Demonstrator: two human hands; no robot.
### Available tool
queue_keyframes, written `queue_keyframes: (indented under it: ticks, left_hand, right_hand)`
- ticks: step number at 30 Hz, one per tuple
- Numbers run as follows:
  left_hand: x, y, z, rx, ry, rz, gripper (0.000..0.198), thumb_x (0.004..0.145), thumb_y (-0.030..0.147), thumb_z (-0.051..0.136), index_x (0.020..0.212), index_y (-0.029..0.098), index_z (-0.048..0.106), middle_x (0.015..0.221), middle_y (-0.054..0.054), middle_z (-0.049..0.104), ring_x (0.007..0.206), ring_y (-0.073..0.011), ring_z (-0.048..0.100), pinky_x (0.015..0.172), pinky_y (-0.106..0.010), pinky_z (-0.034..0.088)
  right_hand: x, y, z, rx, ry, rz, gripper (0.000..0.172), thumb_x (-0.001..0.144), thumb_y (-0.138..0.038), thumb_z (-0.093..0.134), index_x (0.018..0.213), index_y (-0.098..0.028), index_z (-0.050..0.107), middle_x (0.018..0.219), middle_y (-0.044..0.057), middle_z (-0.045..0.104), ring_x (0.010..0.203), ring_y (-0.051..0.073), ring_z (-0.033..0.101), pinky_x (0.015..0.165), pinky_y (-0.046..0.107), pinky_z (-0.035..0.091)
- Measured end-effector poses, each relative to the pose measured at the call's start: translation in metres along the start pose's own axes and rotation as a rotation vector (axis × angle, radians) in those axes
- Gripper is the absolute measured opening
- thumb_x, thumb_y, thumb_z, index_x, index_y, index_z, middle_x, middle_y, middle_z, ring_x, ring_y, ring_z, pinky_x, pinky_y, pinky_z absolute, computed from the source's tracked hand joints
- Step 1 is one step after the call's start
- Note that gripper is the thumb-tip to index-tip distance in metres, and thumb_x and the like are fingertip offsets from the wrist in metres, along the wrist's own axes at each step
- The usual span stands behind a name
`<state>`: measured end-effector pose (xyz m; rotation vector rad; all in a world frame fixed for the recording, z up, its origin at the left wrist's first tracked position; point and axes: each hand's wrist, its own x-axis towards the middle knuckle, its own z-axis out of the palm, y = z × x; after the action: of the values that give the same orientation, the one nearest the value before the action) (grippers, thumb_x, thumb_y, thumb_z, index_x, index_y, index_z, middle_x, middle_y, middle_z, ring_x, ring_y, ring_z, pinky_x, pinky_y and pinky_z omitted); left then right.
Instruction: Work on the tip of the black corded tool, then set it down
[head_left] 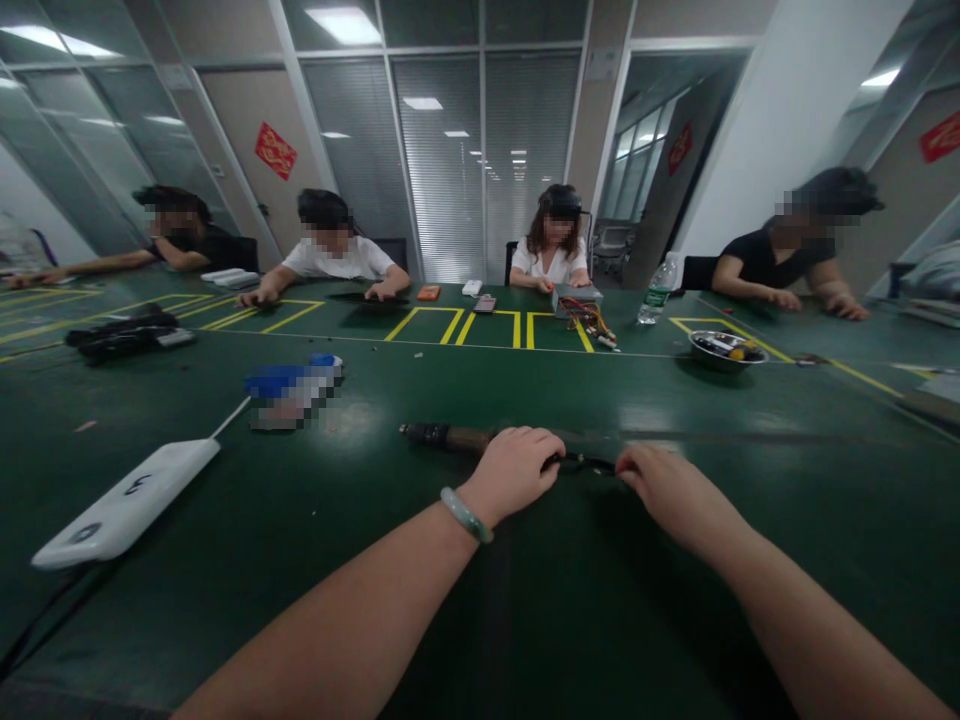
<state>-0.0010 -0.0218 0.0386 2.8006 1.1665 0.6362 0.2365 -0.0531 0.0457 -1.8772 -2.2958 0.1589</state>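
Observation:
On the green table before me lies a long dark brown cylindrical thing (466, 440) with a black collar and a small metal tip at its left end. Its exact kind is unclear. Over its right part rests my left hand (521, 462), closed, a jade-coloured bangle on the wrist. A thin black cord (591, 463) with small light bits on it runs between both hands. The left fingers hold one end, while my right hand (664, 485) pinches the other. Whether the cord joins the cylinder is hidden behind my left hand.
To the left, a white power bank (127, 505) is cabled to a blurred-out device (296, 390). A black bundle (127, 335) lies farther back. Right are a metal bowl (726, 365) of small parts and a water bottle (658, 292). Several people sit opposite, one near a grey box (576, 298) with wires.

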Motion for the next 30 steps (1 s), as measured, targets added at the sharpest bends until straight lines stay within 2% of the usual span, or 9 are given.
queue_keyframes:
  ticks: [3,7,16,20,26,28,30]
  left_hand:
    - [0.000,0.000,0.000,-0.003,-0.003,-0.004,0.015,0.089,0.026,0.050,0.100,0.023,0.059,0.106,-0.001,0.061,0.096,-0.0181,0.056,0.087,-0.036,0.042]
    - [0.000,-0.001,0.001,-0.001,0.000,0.005,0.013,0.088,0.026,0.050,0.099,0.024,0.058,0.105,0.000,0.060,0.094,-0.0173,0.055,0.085,-0.035,0.042]
    - [-0.001,0.001,0.000,0.020,-0.002,0.010,0.013,0.087,0.023,0.051,0.099,0.024,0.056,0.104,0.000,0.058,0.094,-0.0177,0.055,0.085,-0.035,0.041]
    - [-0.001,0.001,0.001,0.013,-0.002,0.001,0.015,0.087,0.023,0.050,0.101,0.024,0.055,0.106,-0.001,0.059,0.095,-0.0182,0.055,0.086,-0.035,0.041]
    - [0.001,0.000,0.006,0.011,0.030,-0.015,0.017,0.082,0.021,0.055,0.099,0.023,0.055,0.101,-0.001,0.060,0.093,-0.0195,0.055,0.083,-0.034,0.042]
    - [0.002,0.001,0.007,0.012,0.034,-0.015,0.019,0.080,0.021,0.056,0.099,0.024,0.056,0.100,-0.002,0.060,0.091,-0.0198,0.055,0.083,-0.035,0.042]
    - [0.003,0.002,0.007,0.009,0.042,-0.017,0.020,0.079,0.020,0.056,0.099,0.024,0.057,0.099,-0.002,0.060,0.090,-0.0199,0.055,0.082,-0.035,0.042]
  right_hand:
    - [0.001,-0.005,0.003,0.124,-0.033,0.048,0.014,0.088,-0.026,0.048,0.095,-0.023,0.059,0.092,0.003,0.063,0.080,0.018,0.059,0.068,0.028,0.041]
    - [0.003,-0.009,0.007,0.149,-0.076,0.028,0.011,0.085,-0.026,0.053,0.092,-0.023,0.060,0.090,0.002,0.065,0.081,0.018,0.059,0.068,0.027,0.040]
    - [0.005,-0.010,0.004,0.132,-0.014,0.044,0.016,0.085,-0.027,0.052,0.094,-0.026,0.065,0.096,0.001,0.066,0.086,0.019,0.059,0.074,0.031,0.042]
    - [0.004,-0.015,0.004,0.160,0.072,0.030,0.017,0.086,-0.028,0.050,0.095,-0.025,0.065,0.097,0.002,0.066,0.085,0.019,0.060,0.072,0.030,0.043]
    - [0.011,-0.018,0.015,0.190,0.360,-0.087,0.015,0.087,-0.024,0.052,0.096,-0.023,0.064,0.095,0.001,0.065,0.090,0.017,0.059,0.080,0.030,0.042]
    - [0.013,-0.017,0.018,0.185,0.373,-0.114,0.014,0.086,-0.023,0.053,0.094,-0.022,0.065,0.095,0.001,0.066,0.090,0.017,0.059,0.081,0.030,0.042]
    - [0.014,-0.016,0.019,0.172,0.332,-0.125,0.013,0.085,-0.021,0.055,0.092,-0.023,0.065,0.094,0.001,0.066,0.088,0.017,0.059,0.080,0.030,0.042]
